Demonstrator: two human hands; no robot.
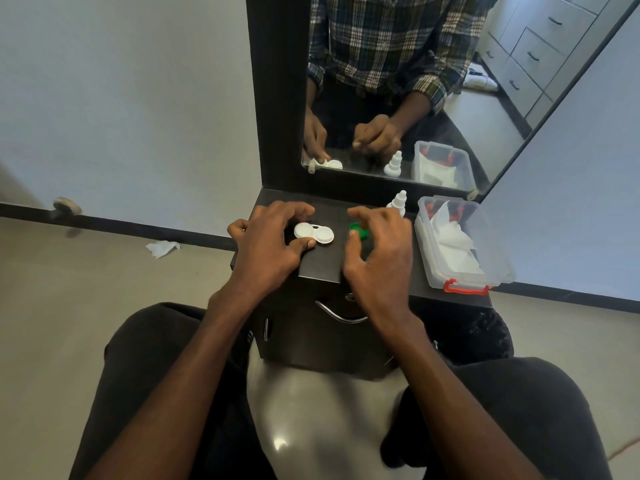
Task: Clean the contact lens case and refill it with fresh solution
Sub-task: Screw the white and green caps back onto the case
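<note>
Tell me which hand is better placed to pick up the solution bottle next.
Probably the right hand: the solution bottle stands just beyond its fingertips. It would first have to leave the green cap, and the left hand holds the white lens case.

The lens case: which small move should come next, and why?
Probably lift the solution bottle with the right hand: the left hand pinches the white lens case, and the green cap appears off, by the right fingers.
</note>
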